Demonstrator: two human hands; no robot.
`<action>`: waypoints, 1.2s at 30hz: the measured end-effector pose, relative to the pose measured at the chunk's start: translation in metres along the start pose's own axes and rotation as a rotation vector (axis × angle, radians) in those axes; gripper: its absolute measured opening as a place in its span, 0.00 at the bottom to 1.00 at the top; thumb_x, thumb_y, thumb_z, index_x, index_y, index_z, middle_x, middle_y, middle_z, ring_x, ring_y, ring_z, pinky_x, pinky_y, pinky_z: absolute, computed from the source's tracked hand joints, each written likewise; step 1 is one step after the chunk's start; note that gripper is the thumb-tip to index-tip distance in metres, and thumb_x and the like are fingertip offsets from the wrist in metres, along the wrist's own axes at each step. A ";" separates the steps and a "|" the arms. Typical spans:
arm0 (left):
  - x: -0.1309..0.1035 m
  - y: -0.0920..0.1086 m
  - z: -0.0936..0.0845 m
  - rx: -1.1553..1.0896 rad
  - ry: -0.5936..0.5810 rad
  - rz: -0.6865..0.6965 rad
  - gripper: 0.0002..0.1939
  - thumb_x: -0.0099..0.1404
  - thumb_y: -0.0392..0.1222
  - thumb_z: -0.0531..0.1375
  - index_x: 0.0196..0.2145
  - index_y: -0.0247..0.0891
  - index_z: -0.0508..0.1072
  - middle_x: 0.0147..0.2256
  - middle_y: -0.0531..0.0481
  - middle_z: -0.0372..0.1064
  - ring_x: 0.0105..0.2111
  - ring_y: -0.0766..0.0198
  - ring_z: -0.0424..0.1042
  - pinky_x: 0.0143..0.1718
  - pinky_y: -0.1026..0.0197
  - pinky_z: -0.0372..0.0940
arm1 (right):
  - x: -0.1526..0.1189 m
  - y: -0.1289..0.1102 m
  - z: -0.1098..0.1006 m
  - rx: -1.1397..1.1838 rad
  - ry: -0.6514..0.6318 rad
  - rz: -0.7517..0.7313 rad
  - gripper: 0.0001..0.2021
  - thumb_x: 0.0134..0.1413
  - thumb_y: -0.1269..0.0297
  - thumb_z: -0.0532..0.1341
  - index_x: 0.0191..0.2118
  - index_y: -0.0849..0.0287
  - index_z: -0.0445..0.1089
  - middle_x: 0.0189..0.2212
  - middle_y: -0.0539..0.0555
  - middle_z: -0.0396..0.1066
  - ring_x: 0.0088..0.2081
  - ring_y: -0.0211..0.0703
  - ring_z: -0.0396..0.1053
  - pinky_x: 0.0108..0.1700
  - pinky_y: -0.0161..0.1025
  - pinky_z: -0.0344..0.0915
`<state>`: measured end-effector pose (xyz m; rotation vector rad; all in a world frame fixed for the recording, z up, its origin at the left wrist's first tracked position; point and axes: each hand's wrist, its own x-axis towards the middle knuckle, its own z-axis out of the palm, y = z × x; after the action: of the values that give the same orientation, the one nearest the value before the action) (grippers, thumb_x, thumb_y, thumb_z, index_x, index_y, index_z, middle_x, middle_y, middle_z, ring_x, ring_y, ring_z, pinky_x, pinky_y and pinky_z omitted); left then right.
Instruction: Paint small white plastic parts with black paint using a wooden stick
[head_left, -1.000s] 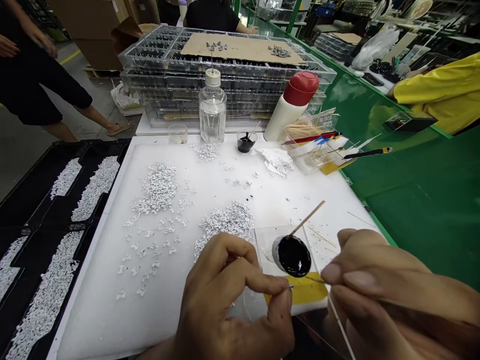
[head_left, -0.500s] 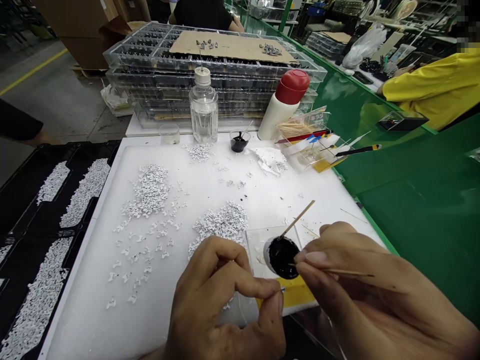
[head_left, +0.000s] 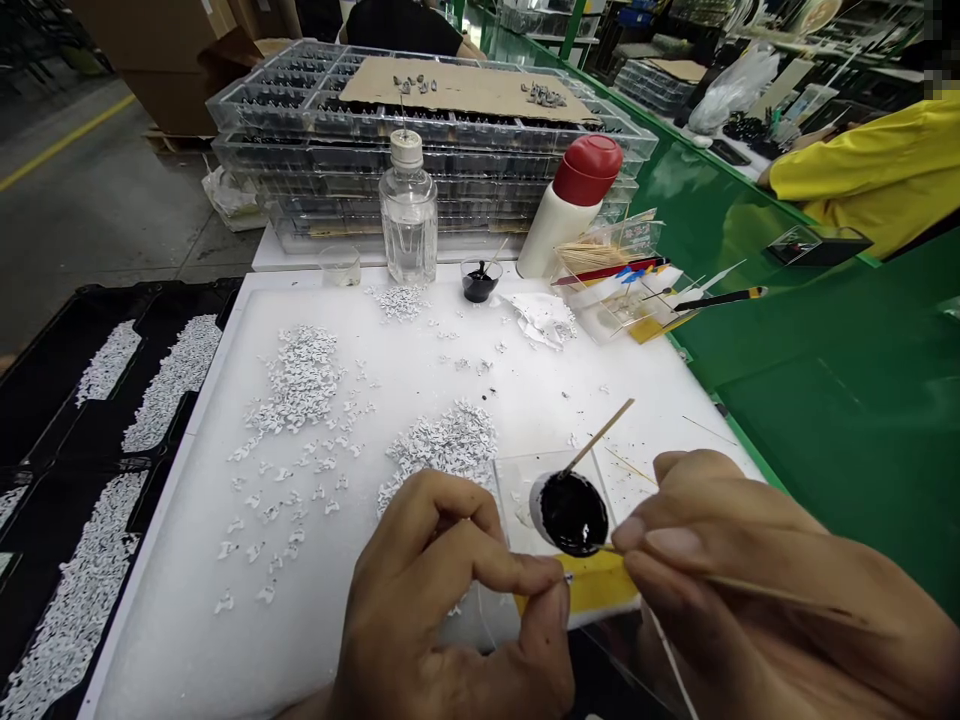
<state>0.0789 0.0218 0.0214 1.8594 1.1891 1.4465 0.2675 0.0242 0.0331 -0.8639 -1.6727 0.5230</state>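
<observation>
The left grip [head_left: 465,610] and the right grip [head_left: 772,575] are bare hands with short, rounded nails [head_left: 673,541].

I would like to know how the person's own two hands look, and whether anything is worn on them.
The left hand and the right hand are both bare, with no gloves, and no ring shows on either. The nails that show look short. No sleeve or cuff is visible at the frame edges.

the surface [head_left: 180,620] is white, the small parts [head_left: 300,375] white flecked with grey. the liquid [head_left: 574,515] is glossy black, the patch [head_left: 600,588] yellow. the flask [head_left: 555,228] is cream with a red lid [head_left: 591,170]; the partition [head_left: 855,400] is green, the trays [head_left: 82,435] black.
</observation>
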 end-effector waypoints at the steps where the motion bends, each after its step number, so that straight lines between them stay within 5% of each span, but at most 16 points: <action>1: 0.001 0.000 0.001 0.003 0.011 -0.003 0.10 0.60 0.24 0.65 0.32 0.38 0.73 0.31 0.54 0.66 0.29 0.70 0.71 0.28 0.66 0.69 | 0.000 0.001 -0.003 0.013 -0.028 -0.013 0.19 0.58 0.84 0.67 0.52 0.60 0.75 0.40 0.51 0.77 0.37 0.41 0.73 0.38 0.47 0.69; 10: 0.009 0.004 0.005 0.027 0.051 0.015 0.09 0.59 0.25 0.65 0.28 0.38 0.74 0.28 0.54 0.66 0.26 0.69 0.71 0.23 0.66 0.68 | 0.009 0.001 -0.003 0.015 -0.106 -0.014 0.12 0.62 0.76 0.69 0.49 0.58 0.74 0.36 0.50 0.79 0.32 0.40 0.75 0.39 0.47 0.72; 23: 0.009 0.005 0.003 0.031 0.059 0.028 0.09 0.59 0.25 0.65 0.29 0.38 0.73 0.27 0.54 0.65 0.25 0.68 0.70 0.22 0.65 0.69 | 0.010 0.000 -0.004 0.029 -0.100 -0.001 0.16 0.57 0.83 0.67 0.49 0.61 0.74 0.39 0.50 0.79 0.36 0.37 0.75 0.35 0.42 0.69; 36: 0.009 0.003 0.003 0.032 0.067 0.029 0.09 0.58 0.25 0.65 0.28 0.37 0.74 0.27 0.54 0.66 0.26 0.70 0.71 0.24 0.67 0.69 | 0.009 -0.002 -0.006 -0.004 -0.117 -0.011 0.15 0.59 0.80 0.69 0.49 0.59 0.73 0.39 0.49 0.77 0.35 0.36 0.74 0.37 0.44 0.69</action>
<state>0.0836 0.0287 0.0279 1.8696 1.2282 1.5252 0.2719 0.0291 0.0415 -0.8399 -1.7843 0.5716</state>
